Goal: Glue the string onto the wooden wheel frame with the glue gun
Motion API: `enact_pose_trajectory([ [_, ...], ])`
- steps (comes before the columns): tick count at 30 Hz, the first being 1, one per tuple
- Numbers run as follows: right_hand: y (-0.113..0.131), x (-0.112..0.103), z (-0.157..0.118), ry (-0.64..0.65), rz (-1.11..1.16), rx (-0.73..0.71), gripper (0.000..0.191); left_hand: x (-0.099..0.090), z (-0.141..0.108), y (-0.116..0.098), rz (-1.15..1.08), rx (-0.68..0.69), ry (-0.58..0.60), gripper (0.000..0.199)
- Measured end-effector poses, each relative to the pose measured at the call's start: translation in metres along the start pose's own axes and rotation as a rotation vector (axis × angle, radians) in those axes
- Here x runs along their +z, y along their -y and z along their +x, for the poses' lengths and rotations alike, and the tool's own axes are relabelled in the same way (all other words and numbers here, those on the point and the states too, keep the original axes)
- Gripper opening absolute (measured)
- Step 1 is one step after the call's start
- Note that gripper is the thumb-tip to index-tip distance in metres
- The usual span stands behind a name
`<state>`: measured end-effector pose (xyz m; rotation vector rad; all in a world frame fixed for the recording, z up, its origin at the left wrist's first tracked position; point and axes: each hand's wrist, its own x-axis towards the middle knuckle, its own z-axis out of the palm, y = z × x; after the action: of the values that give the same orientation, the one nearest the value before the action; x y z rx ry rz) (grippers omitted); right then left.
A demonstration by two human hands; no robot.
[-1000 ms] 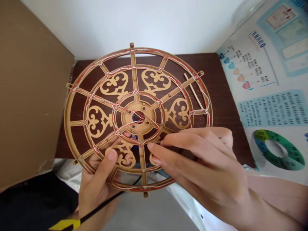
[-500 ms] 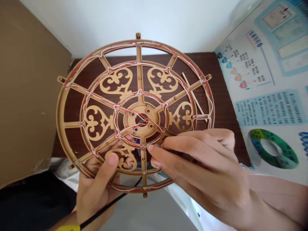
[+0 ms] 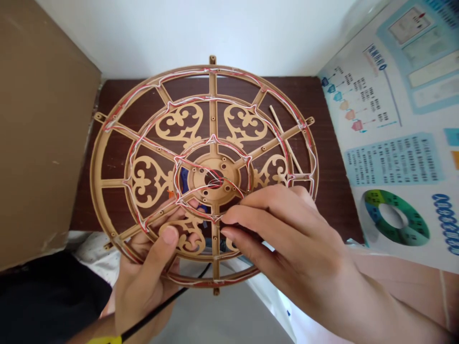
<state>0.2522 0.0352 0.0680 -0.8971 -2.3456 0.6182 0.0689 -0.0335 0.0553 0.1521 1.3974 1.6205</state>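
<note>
Left grip (image 3: 145,282) clenched on the lower part of a round tan plastic spoked frame (image 3: 95,181) laced with red-and-white wire (image 3: 213,138); right grip (image 3: 287,243), lower right, just beside the wire's inner ring, closure hidden.

No words can be read here. A big paper poster (image 3: 390,143) lies on the right, and it has lots of tiny print, but the letters are too small and blurry. A block of small dark print (image 3: 392,160) sits in a pale blue box. A round color chart (image 3: 396,217) has small marks on it, and blue curly writing (image 3: 446,224) runs down the edge.
</note>
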Motion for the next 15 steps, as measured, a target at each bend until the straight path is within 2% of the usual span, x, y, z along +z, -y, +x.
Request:
enact_pose_trajectory([
  [4,-0.002,-0.005,-0.004,0.026,-0.029,-0.05,0.024,-0.006,-0.001,0.004,0.022,-0.03,0.018,0.048],
  [10,-0.001,-0.012,-0.002,0.046,-0.05,-0.069,0.024,-0.009,0.0,0.008,0.009,-0.026,0.043,0.043],
  [15,-0.002,-0.011,0.003,0.074,-0.028,-0.073,0.02,-0.014,-0.005,0.005,0.013,-0.181,0.091,0.04],
])
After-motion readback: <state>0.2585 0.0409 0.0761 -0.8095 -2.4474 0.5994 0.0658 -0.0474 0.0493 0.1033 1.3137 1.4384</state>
